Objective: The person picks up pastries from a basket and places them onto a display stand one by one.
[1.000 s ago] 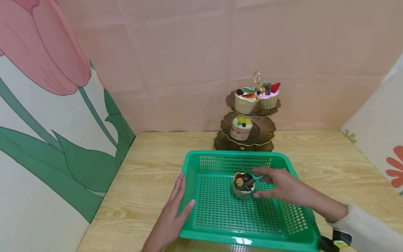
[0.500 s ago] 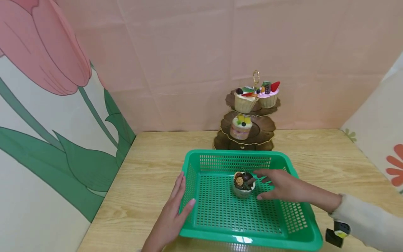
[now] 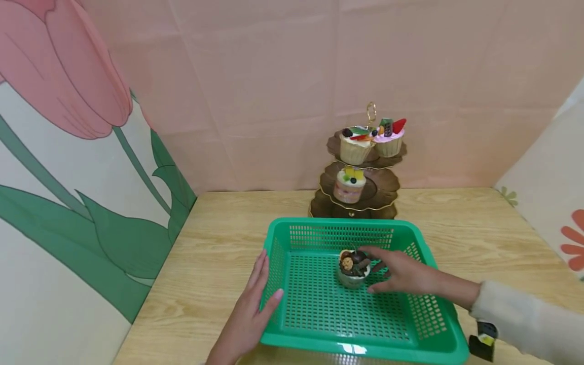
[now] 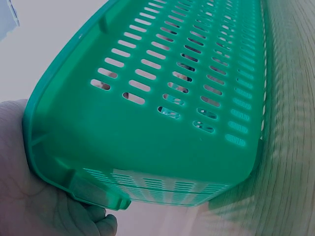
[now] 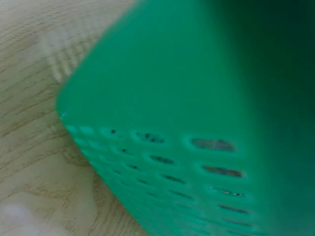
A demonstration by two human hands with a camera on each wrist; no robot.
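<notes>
A green plastic basket with slotted walls stands on the wooden table. On its floor sits a small chocolate-topped dessert cup, upright, with a dark ball and a tan nut-like piece on top. My right hand reaches over the basket's right side, thumb and fingers spread beside the cup. Whether a fingertip touches the cup I cannot tell. My left hand holds the basket's left rim, thumb over it and fingers along the outside; the palm lies against the rim in the left wrist view. The right wrist view shows only the basket's outer wall, blurred.
Behind the basket stands a brown tiered stand. A cream-topped cupcake and a pink-topped cupcake sit on its top tier, a layered cake on the middle one. Wooden table surrounds the basket; a pink cloth hangs behind.
My right hand draws slightly away to the right, then comes back closer to the dessert cup. The left hand, basket and cup keep their places.
</notes>
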